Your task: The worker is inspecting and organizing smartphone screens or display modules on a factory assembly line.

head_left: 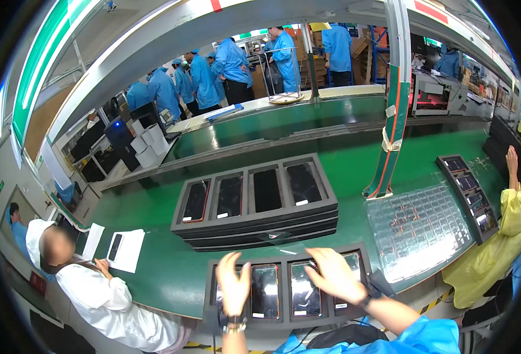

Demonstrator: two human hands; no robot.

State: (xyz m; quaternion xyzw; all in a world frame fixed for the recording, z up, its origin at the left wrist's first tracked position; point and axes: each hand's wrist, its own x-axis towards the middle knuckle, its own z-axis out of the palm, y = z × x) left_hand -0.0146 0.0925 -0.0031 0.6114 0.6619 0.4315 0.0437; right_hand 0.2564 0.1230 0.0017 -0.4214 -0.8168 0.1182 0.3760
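Closest up, both hands are held over the near foam tray (272,324), so that tray gets used as the landmark here. The left hand (234,287) is raised over its left end, fingers up and thumb apart, with nothing seen gripped in it. The right hand (338,276) is stretched over its right half, fingers loose, also with nothing seen in the grasp. Whether foam or glass is touched by either one can't be told from this angle.

Flat phone-like devices (264,291) are seated in that tray's slots, partly covered by the hands. Reads like a between-grips step of handling the tray, imo. For the next move, a clean hold is called for: either the foam taken evenly at both ends, or one device pinched by its edges with the screen left unpressed.

Just beyond the near tray, a stack of dark foam trays (260,228) is set down, with dark-screened devices (266,190) bedded in the top layer. Right of the near tray, a clear pocketed plastic sheet (420,233) is laid out. Well left of it, a person in white (119,315) is seen. Way past it, people in blue (201,79) are gathered.
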